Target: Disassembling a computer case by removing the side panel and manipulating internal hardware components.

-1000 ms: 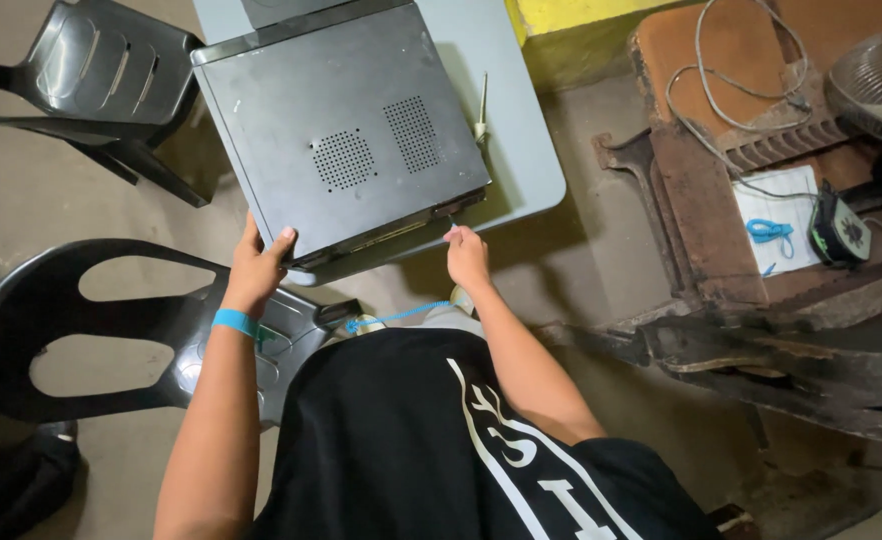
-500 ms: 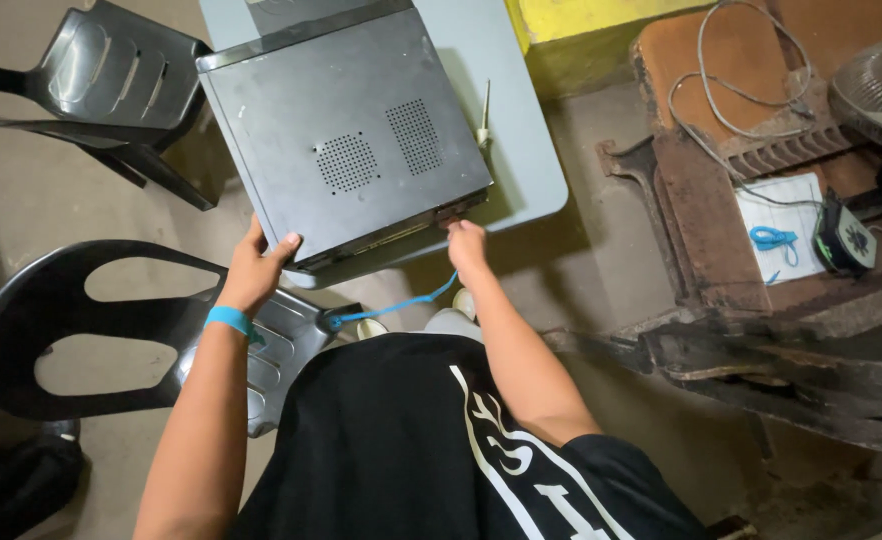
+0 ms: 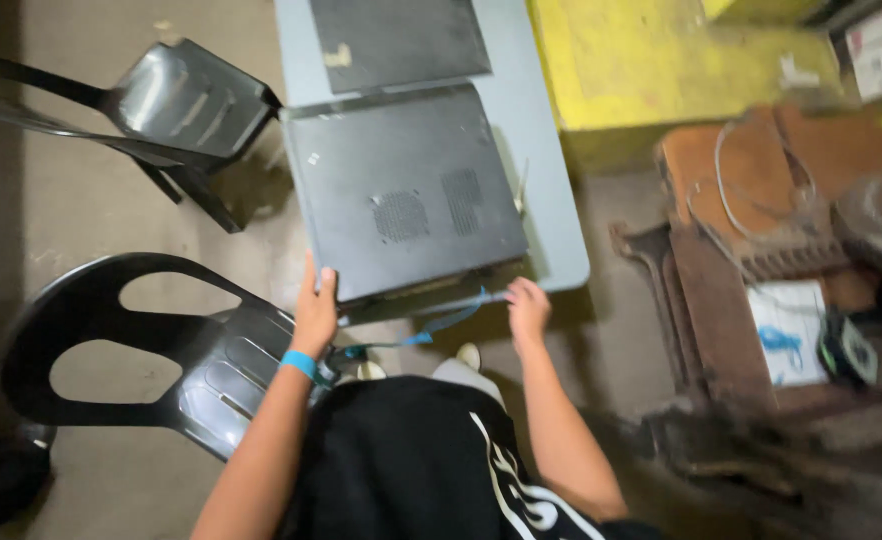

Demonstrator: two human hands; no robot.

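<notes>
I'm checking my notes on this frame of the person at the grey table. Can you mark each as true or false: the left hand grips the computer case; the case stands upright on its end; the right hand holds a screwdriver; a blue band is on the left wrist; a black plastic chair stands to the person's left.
1. The left hand grips the near corner of the computer case. True.
2. The case stands upright. False: it lies flat on the grey table, vented side up.
3. The right hand holds a screwdriver. False: it is at the case's near edge by a blue cable, with no tool visible.
4. A blue wristband is on the left wrist. True.
5. A black plastic chair stands to the left. True.
</notes>
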